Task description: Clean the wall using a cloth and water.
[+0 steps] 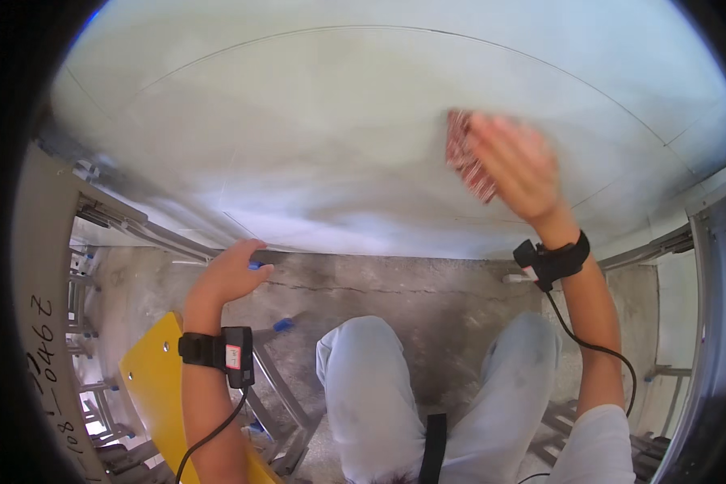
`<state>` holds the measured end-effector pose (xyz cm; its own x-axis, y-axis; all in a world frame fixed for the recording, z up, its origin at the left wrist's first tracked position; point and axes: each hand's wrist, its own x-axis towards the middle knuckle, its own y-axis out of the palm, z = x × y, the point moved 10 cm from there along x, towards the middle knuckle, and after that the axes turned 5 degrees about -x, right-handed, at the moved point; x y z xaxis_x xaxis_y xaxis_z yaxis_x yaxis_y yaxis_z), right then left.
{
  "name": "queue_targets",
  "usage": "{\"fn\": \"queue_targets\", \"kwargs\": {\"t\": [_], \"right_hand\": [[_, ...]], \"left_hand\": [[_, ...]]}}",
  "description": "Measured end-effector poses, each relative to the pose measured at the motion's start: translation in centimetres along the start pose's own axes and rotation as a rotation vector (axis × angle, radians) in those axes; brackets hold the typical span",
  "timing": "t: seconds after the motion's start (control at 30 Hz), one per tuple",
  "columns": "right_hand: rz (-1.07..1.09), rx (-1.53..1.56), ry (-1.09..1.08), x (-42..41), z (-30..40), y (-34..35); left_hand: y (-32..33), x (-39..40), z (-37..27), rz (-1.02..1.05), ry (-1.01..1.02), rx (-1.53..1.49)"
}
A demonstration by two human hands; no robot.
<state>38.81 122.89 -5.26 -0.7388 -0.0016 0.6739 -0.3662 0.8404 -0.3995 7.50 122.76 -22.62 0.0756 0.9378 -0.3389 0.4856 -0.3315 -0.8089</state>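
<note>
My right hand [516, 166], blurred, presses a red-and-white patterned cloth [469, 154] flat against a large pale wall panel [339, 121]. Thin straight seams divide the panel, curved by the lens. My left hand [233, 272] is held lower, close to the panel's bottom edge, with thumb and fingers apart. A small blue object [256, 265] shows between thumb and fingers; I cannot tell whether the hand touches it. On each wrist sits a black strap with a small device, the left one [237, 357] and the right one [550, 260], each with a cable.
Metal frame posts stand at left [42, 254] and right [720, 272]; the left bears handwriting. A yellow board [157, 375] lies under my left forearm, beside grey metal legs [278, 387] with blue feet. The concrete floor [399, 284] is cracked. My knees point toward the panel.
</note>
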Motion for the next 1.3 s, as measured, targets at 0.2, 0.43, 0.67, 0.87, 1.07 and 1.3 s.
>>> {"fn": "queue_targets", "kwargs": {"t": [0.2, 0.43, 0.67, 0.87, 1.07, 1.3], "right_hand": [[0.491, 0.658, -0.096, -13.4, 9.4, 9.6], [0.218, 0.497, -0.109, -5.5, 8.9, 6.4], [0.479, 0.525, -0.232, -18.0, 15.7, 11.9], [0.295, 0.453, -0.076, -7.6, 13.0, 9.4], [0.428, 0.218, -0.003, -15.2, 16.2, 11.9], [0.499, 0.217, 0.408, -17.0, 13.8, 11.3]], "left_hand": [[-0.2, -0.2, -1.2, 0.005, -0.008, -0.028], [-0.1, -0.9, 1.2, 0.052, -0.128, 0.019], [1.3, -0.1, -0.2, 0.052, -0.024, 0.016], [0.4, -1.4, 0.5, 0.046, -0.066, -0.022], [0.0, -0.4, -0.2, 0.053, -0.019, 0.004], [0.7, -0.6, -1.2, 0.071, -0.01, 0.006]]}}
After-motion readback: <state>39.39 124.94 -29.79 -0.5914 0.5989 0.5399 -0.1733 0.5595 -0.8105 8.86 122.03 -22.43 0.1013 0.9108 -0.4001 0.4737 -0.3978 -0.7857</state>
